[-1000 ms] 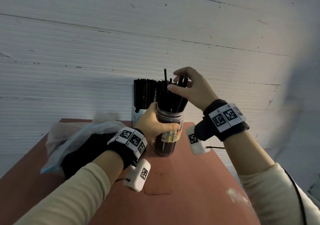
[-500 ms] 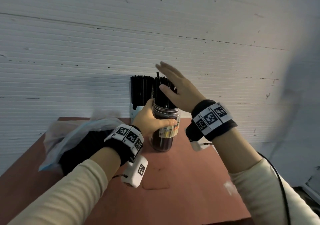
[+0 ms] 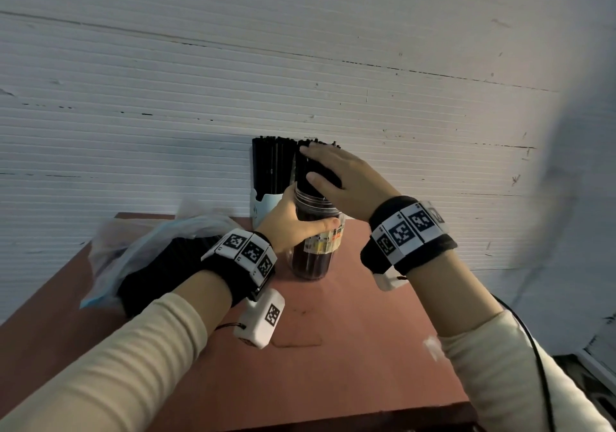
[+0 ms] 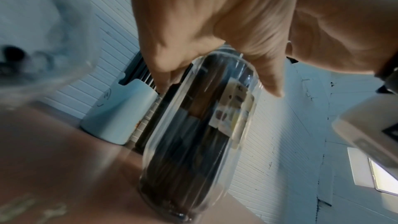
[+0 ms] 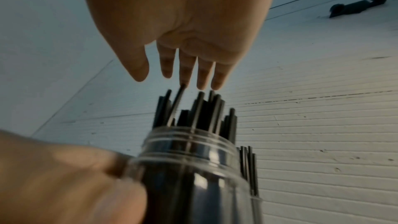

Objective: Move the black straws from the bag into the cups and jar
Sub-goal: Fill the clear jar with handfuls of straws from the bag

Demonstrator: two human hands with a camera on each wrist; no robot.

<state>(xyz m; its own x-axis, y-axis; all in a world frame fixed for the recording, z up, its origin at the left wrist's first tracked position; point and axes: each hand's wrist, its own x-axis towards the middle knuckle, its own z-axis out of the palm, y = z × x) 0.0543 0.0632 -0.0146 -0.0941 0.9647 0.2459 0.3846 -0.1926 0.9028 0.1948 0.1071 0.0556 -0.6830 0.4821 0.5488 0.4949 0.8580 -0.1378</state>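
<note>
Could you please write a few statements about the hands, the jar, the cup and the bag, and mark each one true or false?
1. The left hand grips the clear jar. True.
2. The right hand pinches a single straw. False: its fingers are straight, flat over the tips of the black straws in the jar.
3. The jar lies on its side. False: it stands upright on the table.
4. The white cup behind the jar holds black straws. True.
5. The bag lies right of the jar. False: it lies on the left.
</note>
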